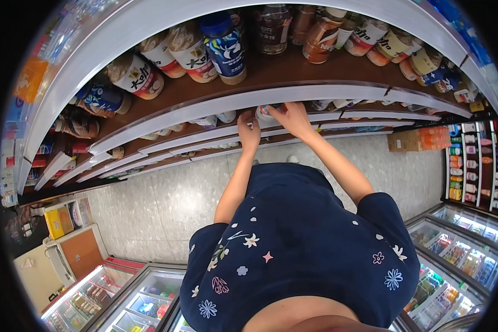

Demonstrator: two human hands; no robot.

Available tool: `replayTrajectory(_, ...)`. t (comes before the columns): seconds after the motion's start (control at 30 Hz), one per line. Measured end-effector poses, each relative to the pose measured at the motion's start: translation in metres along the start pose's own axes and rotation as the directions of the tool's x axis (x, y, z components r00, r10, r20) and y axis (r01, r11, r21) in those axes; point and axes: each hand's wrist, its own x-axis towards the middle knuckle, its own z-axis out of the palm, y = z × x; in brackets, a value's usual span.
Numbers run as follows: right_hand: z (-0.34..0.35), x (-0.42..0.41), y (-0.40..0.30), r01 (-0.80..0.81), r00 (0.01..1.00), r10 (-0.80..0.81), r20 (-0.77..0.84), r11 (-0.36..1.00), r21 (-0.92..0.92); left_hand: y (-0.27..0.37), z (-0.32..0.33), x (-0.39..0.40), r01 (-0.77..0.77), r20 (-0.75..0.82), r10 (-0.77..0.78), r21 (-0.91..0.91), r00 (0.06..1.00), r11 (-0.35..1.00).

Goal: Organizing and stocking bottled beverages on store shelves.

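Note:
A white bottle or tub [266, 116] with some red on it sits below the front edge of a shelf, partly hidden by that edge and by my fingers. My right hand [292, 119] grips it from the right, thumb and fingers bent around its upper part. On the other side, my left hand [249, 129] is raised close to the bottle with its fingers curled. Something small and whitish shows at those fingertips; whether they touch the bottle is hard to make out. White containers [226, 116] stand left of my hands on the same lower shelf.
Above my hands, a brown shelf [274, 68] with a pale front strip [249, 98] holds several bottled drinks, including a blue-capped bottle [224, 50]. Cartons [419, 139] stand on the floor to the right. Glass-fronted coolers [452, 253] and a lit display case [93, 296] are behind me.

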Motion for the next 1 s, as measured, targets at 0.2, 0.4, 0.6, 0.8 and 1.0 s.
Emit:
replayTrajectory(0.2,0.038,0.033,0.03,0.198,0.978,-0.208,-0.017,0.952,-0.233,0.006,0.002,-0.003,0.086,0.157,-0.082,-0.019,0.984,0.996)
replayTrajectory(0.4,0.035,0.041,0.038,0.19,0.982,-0.18,0.063,0.907,-0.375,-0.01,0.012,0.005,0.008,0.17,-0.006,-0.01,0.985,1.0)
replayTrajectory(0.6,-0.017,0.007,0.04,0.158,0.955,-0.218,-0.202,0.947,-0.278,-0.02,0.019,0.003,0.025,0.166,-0.014,-0.067,0.986,0.997)
replayTrajectory(0.8,-0.05,0.008,0.087,0.017,0.944,-0.137,-0.301,0.93,-0.368,-0.018,0.034,0.005,0.021,0.305,-0.029,0.031,0.952,0.999)
replayTrajectory(1.0,-0.033,0.035,0.102,0.132,0.936,-0.29,-0.201,0.815,-0.564,-0.019,0.063,0.008,-0.121,0.265,0.128,-0.043,0.956,0.992)
